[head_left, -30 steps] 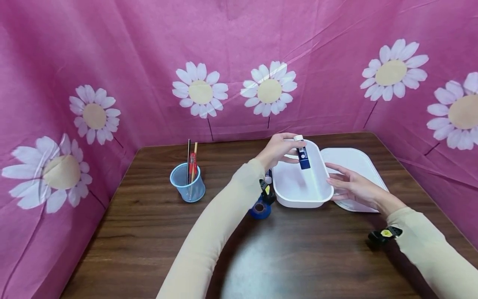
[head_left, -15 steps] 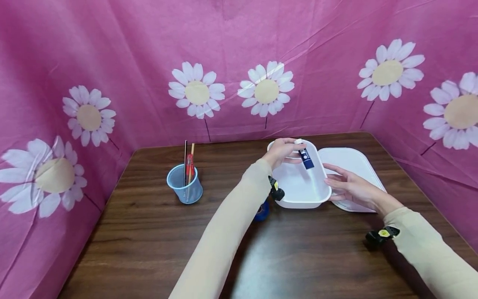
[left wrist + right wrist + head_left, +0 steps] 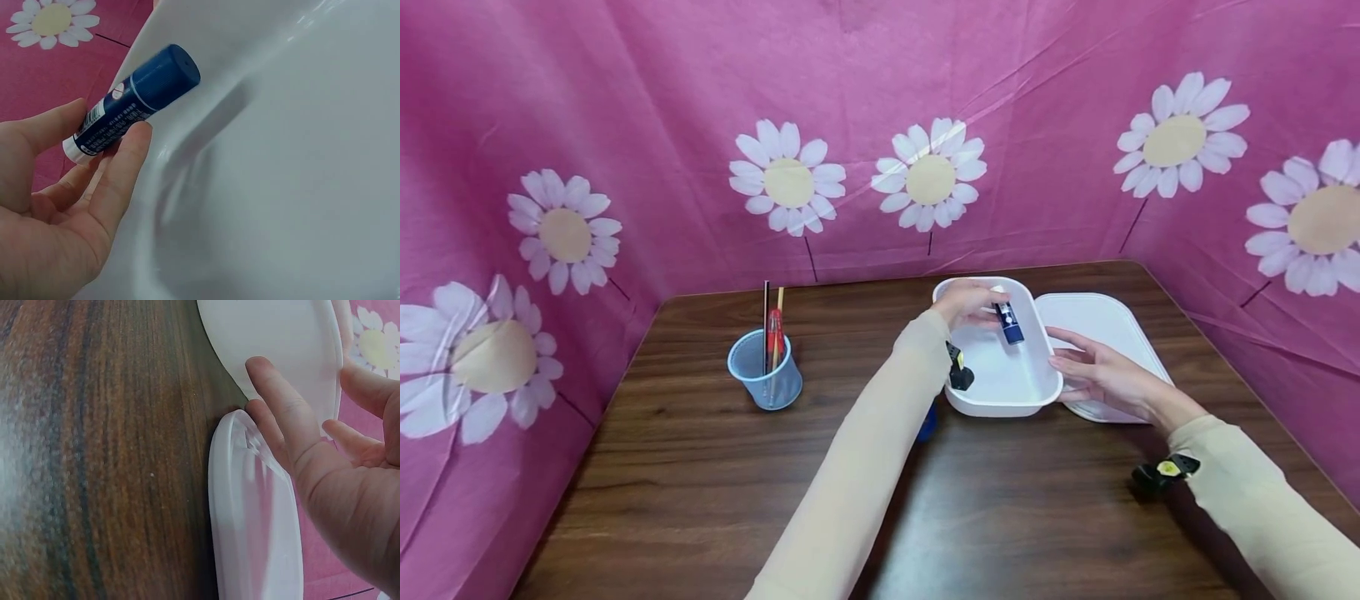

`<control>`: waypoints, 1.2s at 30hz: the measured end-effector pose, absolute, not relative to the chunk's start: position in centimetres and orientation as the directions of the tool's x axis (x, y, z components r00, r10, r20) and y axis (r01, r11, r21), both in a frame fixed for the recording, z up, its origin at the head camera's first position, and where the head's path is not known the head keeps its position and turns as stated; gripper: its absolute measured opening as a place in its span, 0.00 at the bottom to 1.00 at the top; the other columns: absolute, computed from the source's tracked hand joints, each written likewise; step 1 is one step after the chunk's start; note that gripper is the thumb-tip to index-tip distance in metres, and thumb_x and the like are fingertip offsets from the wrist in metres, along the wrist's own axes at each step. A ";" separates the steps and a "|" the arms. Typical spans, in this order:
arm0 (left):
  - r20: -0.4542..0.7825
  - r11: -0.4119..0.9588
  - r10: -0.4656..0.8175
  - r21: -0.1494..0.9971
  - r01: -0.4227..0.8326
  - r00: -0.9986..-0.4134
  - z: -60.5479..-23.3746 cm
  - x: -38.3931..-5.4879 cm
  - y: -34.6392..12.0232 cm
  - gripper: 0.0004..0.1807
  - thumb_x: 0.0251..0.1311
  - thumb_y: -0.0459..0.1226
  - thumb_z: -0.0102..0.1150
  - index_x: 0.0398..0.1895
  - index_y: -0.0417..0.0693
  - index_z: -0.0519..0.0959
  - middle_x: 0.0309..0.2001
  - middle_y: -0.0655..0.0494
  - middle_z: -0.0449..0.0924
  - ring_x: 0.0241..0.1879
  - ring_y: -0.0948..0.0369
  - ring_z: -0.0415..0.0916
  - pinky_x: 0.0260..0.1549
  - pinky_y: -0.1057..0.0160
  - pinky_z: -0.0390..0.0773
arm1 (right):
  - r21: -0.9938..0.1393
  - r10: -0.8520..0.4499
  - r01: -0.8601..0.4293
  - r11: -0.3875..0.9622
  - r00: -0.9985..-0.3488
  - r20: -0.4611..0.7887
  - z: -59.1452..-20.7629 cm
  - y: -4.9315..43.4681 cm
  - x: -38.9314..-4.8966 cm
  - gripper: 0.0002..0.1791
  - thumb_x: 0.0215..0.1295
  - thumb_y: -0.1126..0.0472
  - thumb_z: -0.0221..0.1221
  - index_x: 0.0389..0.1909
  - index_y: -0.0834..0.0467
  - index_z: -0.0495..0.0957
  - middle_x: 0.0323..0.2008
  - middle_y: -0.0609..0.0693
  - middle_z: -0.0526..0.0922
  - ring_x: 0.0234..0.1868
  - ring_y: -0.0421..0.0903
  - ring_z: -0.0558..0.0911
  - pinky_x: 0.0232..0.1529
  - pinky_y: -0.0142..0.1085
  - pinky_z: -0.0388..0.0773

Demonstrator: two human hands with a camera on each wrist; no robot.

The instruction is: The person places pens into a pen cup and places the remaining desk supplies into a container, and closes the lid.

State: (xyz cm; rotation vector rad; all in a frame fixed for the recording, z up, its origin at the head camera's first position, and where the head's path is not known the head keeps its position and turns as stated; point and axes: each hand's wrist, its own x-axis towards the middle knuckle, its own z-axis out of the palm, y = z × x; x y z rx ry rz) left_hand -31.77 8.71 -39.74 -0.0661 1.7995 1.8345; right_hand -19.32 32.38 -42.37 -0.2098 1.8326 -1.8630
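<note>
My left hand (image 3: 979, 303) pinches a dark blue glue stick (image 3: 1009, 323) by its white-capped end, low inside the far part of a white plastic tub (image 3: 1000, 392). In the left wrist view the glue stick (image 3: 134, 100) lies across my fingertips (image 3: 125, 169), its blue end against the tub's inner wall (image 3: 281, 187). My right hand (image 3: 1063, 358) is open, its straight fingers (image 3: 281, 419) resting against the tub's right outer wall (image 3: 275, 337). It lies above the flat white lid (image 3: 1105, 329), whose edge (image 3: 250, 519) shows beneath it.
A blue mesh cup (image 3: 765, 379) holding pens and pencils stands at the left. A blue tape roll (image 3: 927, 425) peeks out beside my left forearm. Pink daisy-print cloth walls the brown wooden table (image 3: 700, 500) on three sides.
My left hand has lowered the glue stick from above the tub's far rim down into the tub. The right hand has stayed against the tub's side.
</note>
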 end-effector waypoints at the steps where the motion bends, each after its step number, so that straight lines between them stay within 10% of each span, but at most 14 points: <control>1: -0.413 0.070 0.370 0.906 -0.418 -0.832 -39.9 -31.8 8.8 0.21 0.63 0.35 0.70 0.57 0.38 0.77 0.37 0.47 0.83 0.38 0.52 0.84 0.43 0.55 0.86 | -0.967 -0.459 0.250 0.042 -0.855 -0.241 -42.4 32.4 -19.3 0.42 0.79 0.64 0.51 0.81 0.57 0.35 0.57 0.46 0.74 0.53 0.47 0.83 0.51 0.52 0.82; 23: -0.540 0.245 0.419 0.841 -0.482 -0.730 -41.5 -31.6 9.2 0.11 0.69 0.38 0.65 0.36 0.38 0.78 0.39 0.43 0.80 0.30 0.54 0.80 0.46 0.55 0.85 | -0.968 -0.473 0.249 -0.008 -0.854 -0.216 -42.7 32.3 -19.2 0.43 0.79 0.66 0.50 0.81 0.55 0.32 0.59 0.49 0.73 0.55 0.45 0.82 0.51 0.52 0.82; 36: -0.524 0.282 0.446 0.852 -0.441 -0.726 -41.7 -31.7 9.0 0.10 0.72 0.39 0.60 0.46 0.40 0.78 0.40 0.45 0.83 0.35 0.52 0.83 0.40 0.53 0.86 | -0.970 -0.501 0.239 -0.047 -0.846 -0.184 -42.8 32.4 -19.1 0.42 0.80 0.66 0.48 0.81 0.57 0.31 0.58 0.46 0.77 0.56 0.44 0.82 0.51 0.50 0.82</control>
